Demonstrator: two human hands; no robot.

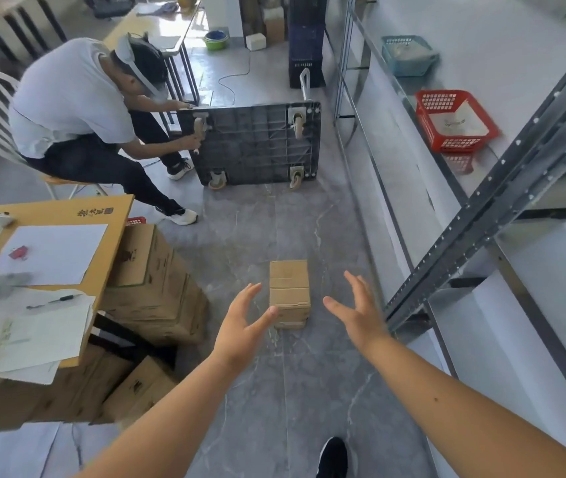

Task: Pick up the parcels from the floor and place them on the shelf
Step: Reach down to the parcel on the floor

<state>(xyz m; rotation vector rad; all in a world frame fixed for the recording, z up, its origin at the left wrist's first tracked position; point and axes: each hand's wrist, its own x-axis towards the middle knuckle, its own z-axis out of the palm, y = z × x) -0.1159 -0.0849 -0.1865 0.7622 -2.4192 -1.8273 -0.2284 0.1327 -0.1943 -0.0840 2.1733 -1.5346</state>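
A small brown cardboard parcel [289, 288] stands on the grey marble floor, centre of view. My left hand [243, 326] hovers to its left with fingers spread, the thumb close to the parcel's lower left corner. My right hand [355, 310] is open to the parcel's right, a little apart from it. Both hands hold nothing. The metal shelf [474, 215] with white boards runs along the right side.
A red basket [455, 119] and a teal basket [407, 55] sit on the shelf. Stacked cardboard boxes [150, 281] stand left under a paper-covered board. A seated person [78, 108] works on an upturned trolley [257, 146] ahead. My black shoe [333, 457] shows below.
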